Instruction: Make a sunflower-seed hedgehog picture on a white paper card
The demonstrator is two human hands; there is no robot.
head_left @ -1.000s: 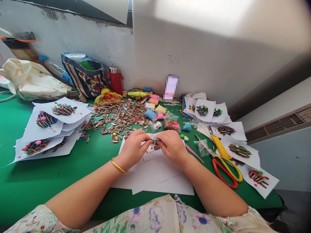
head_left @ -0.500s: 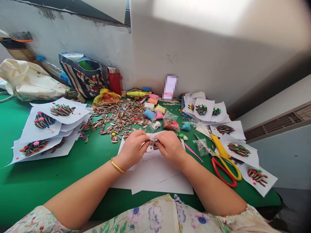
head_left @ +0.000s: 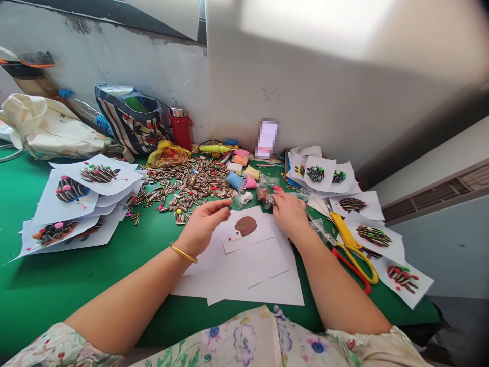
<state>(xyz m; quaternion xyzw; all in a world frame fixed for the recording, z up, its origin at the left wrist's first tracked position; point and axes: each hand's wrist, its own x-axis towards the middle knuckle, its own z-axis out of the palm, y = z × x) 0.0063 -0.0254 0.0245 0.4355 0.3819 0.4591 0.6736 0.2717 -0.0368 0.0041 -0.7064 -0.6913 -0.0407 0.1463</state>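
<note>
A white card (head_left: 250,237) with a hedgehog drawing and a brown clay body (head_left: 245,225) lies uncovered on a stack of white paper (head_left: 248,280), between my hands. My left hand (head_left: 204,221) hovers just left of the card. Its thumb and fingertips are pinched together; whether they hold anything I cannot make out. My right hand (head_left: 289,211) is at the card's upper right, with its fingers closed on a small clear plastic bag of clay (head_left: 266,196).
A heap of striped sunflower seeds (head_left: 187,183) spreads behind the card, with coloured clay packets (head_left: 240,176) beside it. Finished seed hedgehogs on paper lie stacked at left (head_left: 72,196) and right (head_left: 361,209). Red-and-yellow scissors (head_left: 357,267) and a yellow knife (head_left: 344,229) lie right of my right arm. Bags and a red flask (head_left: 182,130) stand along the wall.
My hands were pinched together over the card on a small clear bag. They have parted: the right hand moved up and right to the clay bags, the left drew left, and the brown clay body shows.
</note>
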